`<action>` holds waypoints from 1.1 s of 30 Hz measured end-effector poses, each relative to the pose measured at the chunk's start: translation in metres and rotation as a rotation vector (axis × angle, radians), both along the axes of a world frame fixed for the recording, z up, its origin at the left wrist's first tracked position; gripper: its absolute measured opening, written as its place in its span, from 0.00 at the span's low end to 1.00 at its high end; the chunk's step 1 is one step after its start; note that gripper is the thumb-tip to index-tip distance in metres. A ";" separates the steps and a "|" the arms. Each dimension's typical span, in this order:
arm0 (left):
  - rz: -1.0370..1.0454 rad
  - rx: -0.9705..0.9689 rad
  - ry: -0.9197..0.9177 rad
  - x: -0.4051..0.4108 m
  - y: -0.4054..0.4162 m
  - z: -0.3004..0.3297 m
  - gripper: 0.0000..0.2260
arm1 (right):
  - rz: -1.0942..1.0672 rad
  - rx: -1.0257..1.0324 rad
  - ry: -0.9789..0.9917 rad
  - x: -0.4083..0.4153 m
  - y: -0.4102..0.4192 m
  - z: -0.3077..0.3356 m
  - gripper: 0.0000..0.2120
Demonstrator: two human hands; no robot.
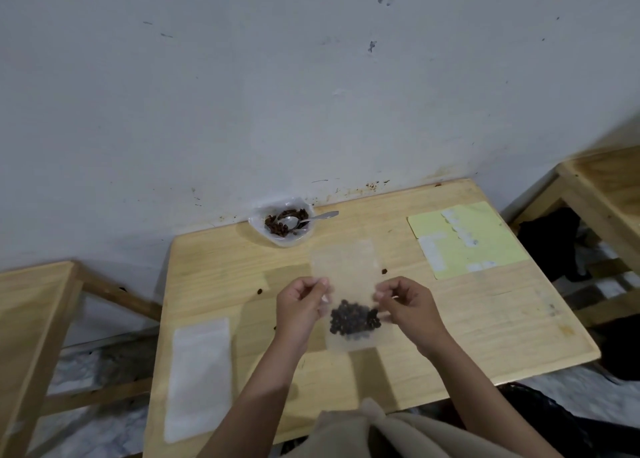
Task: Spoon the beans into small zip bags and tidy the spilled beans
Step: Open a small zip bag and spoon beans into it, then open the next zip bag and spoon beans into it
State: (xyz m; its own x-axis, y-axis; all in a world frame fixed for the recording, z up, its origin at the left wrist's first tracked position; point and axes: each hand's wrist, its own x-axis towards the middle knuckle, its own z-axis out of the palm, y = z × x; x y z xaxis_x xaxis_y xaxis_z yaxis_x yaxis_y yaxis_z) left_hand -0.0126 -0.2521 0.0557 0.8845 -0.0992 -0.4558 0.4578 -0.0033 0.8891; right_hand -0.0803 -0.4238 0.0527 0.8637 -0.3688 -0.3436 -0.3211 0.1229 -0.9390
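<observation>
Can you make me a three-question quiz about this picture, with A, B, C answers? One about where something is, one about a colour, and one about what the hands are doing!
1. Where is the spoon?
A. In the bowl of beans
B. On the yellow sheet
C. In a hand

2. What colour is the sheet by the table's far right corner?
A. Red
B. Blue
C. Pale yellow

3. What are the two hands doing?
A. Resting flat on the table
B. Pinching the zip bag with beans in it
C. Holding the bowl

Answers:
1. A, its scoop lies in the bowl by the wall.
2. C, it looks pale yellow with white patches.
3. B, the left hand and right hand pinch the sides of the zip bag, above the beans.
</observation>
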 end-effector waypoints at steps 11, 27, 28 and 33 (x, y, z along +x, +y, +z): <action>-0.255 0.467 -0.187 -0.028 -0.033 -0.068 0.25 | -0.010 -0.528 0.237 -0.001 -0.023 -0.062 0.07; -0.283 0.571 -0.299 -0.017 -0.015 -0.073 0.15 | 0.097 -0.760 0.286 0.014 -0.018 -0.068 0.11; -0.262 0.572 -0.298 -0.012 -0.009 -0.071 0.15 | 0.100 -0.778 0.266 0.019 -0.014 -0.064 0.10; -0.140 0.602 -0.326 0.009 0.028 -0.061 0.13 | 0.220 -0.775 0.111 0.056 0.026 -0.049 0.06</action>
